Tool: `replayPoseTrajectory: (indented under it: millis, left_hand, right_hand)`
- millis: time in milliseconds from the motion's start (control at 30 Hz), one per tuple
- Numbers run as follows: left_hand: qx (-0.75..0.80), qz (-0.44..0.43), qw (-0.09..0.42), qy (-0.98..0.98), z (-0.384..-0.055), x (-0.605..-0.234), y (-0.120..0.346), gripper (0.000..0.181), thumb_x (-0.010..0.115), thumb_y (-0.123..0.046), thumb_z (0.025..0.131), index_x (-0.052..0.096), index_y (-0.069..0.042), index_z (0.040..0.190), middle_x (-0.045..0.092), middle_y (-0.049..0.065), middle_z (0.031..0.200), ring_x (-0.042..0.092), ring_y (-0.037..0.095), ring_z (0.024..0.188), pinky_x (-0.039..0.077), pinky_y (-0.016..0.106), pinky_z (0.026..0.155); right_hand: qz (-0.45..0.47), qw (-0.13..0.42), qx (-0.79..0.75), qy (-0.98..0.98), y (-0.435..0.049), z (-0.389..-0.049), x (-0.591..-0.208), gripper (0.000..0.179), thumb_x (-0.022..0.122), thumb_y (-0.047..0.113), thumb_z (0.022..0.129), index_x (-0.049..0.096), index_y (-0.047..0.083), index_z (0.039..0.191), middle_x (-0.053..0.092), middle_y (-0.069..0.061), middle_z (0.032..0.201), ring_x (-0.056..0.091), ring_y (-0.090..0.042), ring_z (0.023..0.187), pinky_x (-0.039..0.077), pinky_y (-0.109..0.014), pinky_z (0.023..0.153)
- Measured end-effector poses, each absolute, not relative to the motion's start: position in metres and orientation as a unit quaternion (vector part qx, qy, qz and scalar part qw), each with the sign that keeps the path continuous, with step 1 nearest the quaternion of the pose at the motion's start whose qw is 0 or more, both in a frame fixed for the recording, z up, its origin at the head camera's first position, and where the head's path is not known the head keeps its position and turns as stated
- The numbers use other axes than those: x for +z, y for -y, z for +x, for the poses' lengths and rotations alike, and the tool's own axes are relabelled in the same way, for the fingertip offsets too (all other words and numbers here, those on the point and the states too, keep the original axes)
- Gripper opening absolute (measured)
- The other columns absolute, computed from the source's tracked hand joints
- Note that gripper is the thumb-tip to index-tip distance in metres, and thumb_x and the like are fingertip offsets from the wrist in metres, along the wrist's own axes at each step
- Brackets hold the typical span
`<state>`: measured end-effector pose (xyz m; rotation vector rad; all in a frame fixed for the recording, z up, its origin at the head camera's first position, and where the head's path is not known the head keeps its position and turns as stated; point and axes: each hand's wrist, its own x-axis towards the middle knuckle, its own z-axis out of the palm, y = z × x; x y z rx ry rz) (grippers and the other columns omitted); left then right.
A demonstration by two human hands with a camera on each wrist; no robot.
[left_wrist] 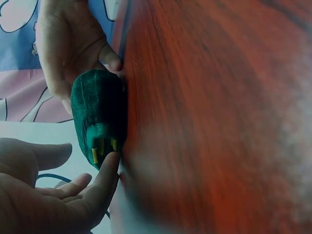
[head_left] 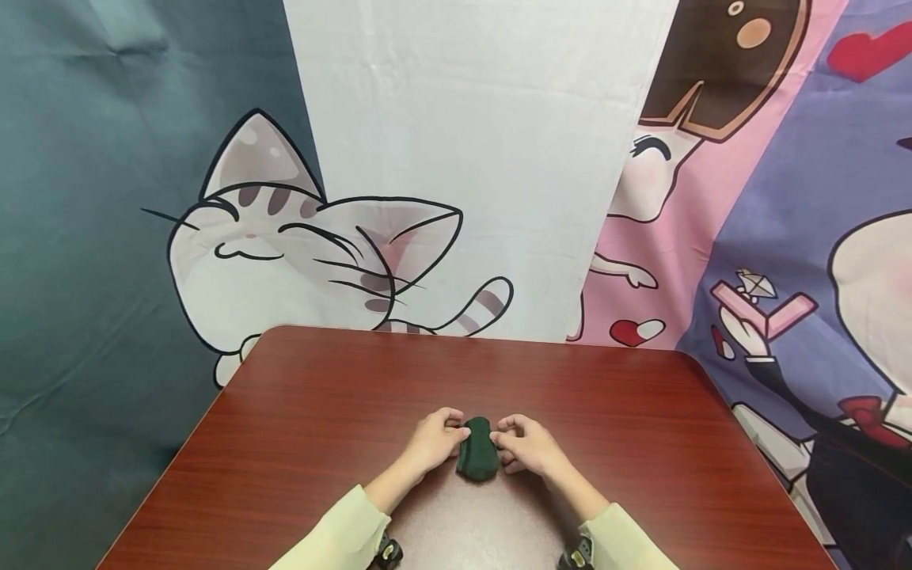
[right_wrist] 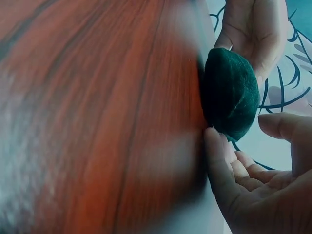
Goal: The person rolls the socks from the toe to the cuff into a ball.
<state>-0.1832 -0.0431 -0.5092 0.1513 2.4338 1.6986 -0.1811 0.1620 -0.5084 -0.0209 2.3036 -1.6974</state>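
Note:
A small, dark green, soft-looking fabric bundle (head_left: 478,450) lies on the table between the two hands. In the left wrist view its near end carries a lighter green patch (left_wrist: 97,130) and short yellow strips (left_wrist: 95,155). The left hand (head_left: 435,440) is at its left side; one fingertip meets the lower edge by the strips, while the thumb stands apart. On the other side is the right hand (head_left: 530,446), its thumb held off the fabric and a fingertip right at the bundle's lower edge in the right wrist view.
The reddish-brown wooden table (head_left: 321,396) has rounded far corners. Behind it hangs a printed cloth backdrop (head_left: 484,119) with a cartoon cat and figures. Pale sleeves (head_left: 342,530) cover both forearms, and a dark wrist strap (head_left: 388,552) shows at the left wrist.

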Motion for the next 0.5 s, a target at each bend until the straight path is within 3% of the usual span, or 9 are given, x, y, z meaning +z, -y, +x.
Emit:
replayPoseTrajectory:
  millis: [333, 500]
  left_hand:
    - [0.483, 0.106, 0.025, -0.869, -0.177, -0.500, 0.058, 0.037, 0.068, -0.019, 0.097, 0.063, 0.000, 0.128, 0.069, 0.019, 0.123, 0.069, 0.032, 0.109, 0.055, 0.049, 0.090]
    - [0.413, 0.150, -0.004, -0.898, -0.173, -0.490, 0.071, 0.043, 0.066, -0.024, 0.099, 0.059, -0.006, 0.137, 0.064, 0.013, 0.134, 0.061, 0.034, 0.121, 0.050, 0.054, 0.097]
  right_hand:
    - [-0.008, 0.064, -0.568, -0.821, -0.173, -0.185, -0.501, 0.025, 0.067, 0.011, 0.092, 0.065, -0.003, 0.113, 0.071, -0.015, 0.093, 0.070, -0.023, 0.073, 0.061, -0.037, 0.065]
    - [-0.042, 0.011, -0.525, -0.850, -0.184, -0.187, -0.495, 0.023, 0.067, 0.009, 0.094, 0.068, 0.000, 0.115, 0.072, -0.011, 0.098, 0.070, -0.024, 0.080, 0.060, -0.035, 0.072]
